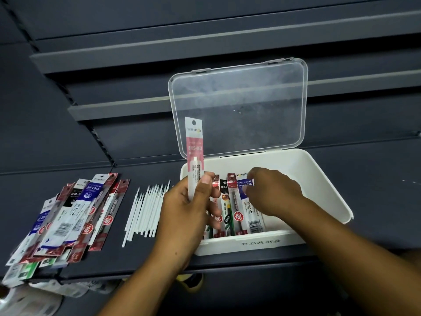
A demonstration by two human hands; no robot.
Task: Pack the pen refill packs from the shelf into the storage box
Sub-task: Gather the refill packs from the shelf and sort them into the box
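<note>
As left fingers pinch upright refill pack, storage box beside

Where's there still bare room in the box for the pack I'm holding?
The box is bare on its right side, from the blue pack to the right wall, though the right hand reaches over it. Its left side is crowded with packs side by side. Left of the box, loose refills and a pile cover the shelf.

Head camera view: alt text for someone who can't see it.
A left hand holds a pink refill pack upright by an open white storage box while the right hand reaches among packs inside. More packs lie piled on the shelf.
</note>
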